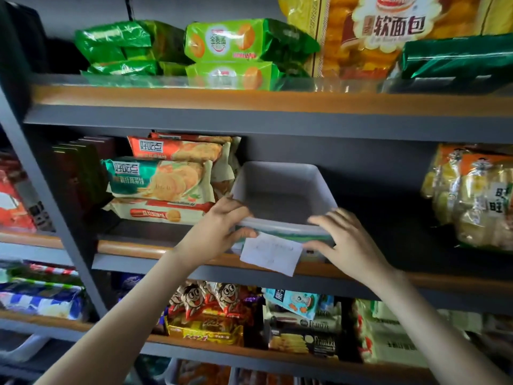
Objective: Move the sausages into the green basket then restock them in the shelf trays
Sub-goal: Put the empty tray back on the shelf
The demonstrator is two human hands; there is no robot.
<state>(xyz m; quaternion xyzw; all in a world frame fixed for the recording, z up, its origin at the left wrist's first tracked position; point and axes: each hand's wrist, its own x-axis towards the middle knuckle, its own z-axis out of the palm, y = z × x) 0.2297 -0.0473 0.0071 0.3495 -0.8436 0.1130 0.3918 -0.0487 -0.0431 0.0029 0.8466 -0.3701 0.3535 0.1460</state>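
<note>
We see the left hand and right hand clasping the white tray by its front corners — at the shelf edge.

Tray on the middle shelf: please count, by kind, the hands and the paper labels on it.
Hands on the tray: 2 (left hand, right hand)
Paper labels: 1 (label)
Total: 3

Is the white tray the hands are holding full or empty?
Empty. The white tray shows only bare floor and walls, with nothing inside. The left hand and right hand grip its front rim.
</note>
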